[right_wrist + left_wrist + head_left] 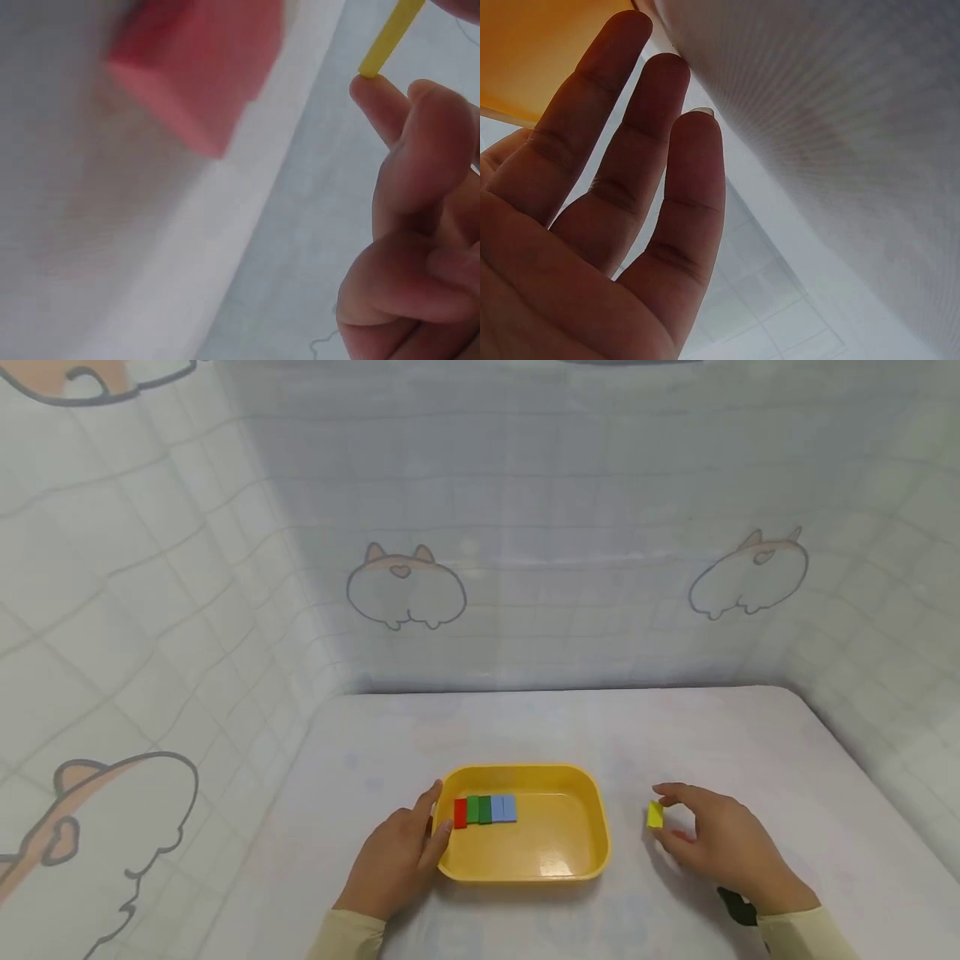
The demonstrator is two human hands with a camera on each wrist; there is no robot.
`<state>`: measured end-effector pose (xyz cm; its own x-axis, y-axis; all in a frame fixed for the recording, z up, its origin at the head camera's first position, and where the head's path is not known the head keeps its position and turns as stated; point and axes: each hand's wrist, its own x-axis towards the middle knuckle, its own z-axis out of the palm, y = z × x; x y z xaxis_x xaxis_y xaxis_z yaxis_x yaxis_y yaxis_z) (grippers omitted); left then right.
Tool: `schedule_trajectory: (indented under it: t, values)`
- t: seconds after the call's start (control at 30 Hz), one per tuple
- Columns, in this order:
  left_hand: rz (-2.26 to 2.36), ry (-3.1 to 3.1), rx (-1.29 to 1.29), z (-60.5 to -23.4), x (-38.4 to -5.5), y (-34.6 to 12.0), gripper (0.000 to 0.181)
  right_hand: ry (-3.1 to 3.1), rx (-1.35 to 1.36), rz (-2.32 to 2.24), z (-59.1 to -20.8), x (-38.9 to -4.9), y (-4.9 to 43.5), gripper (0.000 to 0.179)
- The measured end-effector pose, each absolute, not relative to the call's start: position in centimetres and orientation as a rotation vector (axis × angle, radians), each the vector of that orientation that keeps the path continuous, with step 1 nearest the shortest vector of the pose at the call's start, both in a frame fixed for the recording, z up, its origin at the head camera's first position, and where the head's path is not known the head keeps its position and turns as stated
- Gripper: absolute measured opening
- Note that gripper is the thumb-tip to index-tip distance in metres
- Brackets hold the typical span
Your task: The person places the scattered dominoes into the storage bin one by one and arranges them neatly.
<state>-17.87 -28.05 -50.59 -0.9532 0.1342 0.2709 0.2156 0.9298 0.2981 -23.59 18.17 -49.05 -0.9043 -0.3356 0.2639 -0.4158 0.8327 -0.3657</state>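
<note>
Right hand (720, 839) pinches yellow block (655, 814), open cloth around | left hand (401, 856) flat, fingers straight against yellow tray (577, 860) left rim | pink shape (199, 67) in wrist view blurred, unidentifiable

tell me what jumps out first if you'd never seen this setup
The yellow tray in the middle of the white table, with a row of tiles in red, green and blue at its left end. The left hand rests against the tray's left rim, and the right hand pinches a yellow tile to the right of the tray.
</note>
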Motion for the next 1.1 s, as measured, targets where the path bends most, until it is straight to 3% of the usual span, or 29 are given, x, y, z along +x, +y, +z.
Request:
schedule_trajectory:
  t: [0.47,0.77,1.1]
  values:
    - [-0.479,-2.819,-0.289,-50.6,-18.0,-28.2,0.064,-2.627,0.757,0.594,-45.7,-25.4,15.5,0.048]
    - [-0.477,-2.820,-0.294,-50.8,-18.0,-28.4,0.064,-2.513,1.056,0.503,-42.9,-26.8,10.6,0.047]
    - [-0.475,-2.825,-0.290,-50.6,-18.1,-28.3,0.065,-2.592,1.194,0.377,-41.6,-27.8,5.5,0.043]
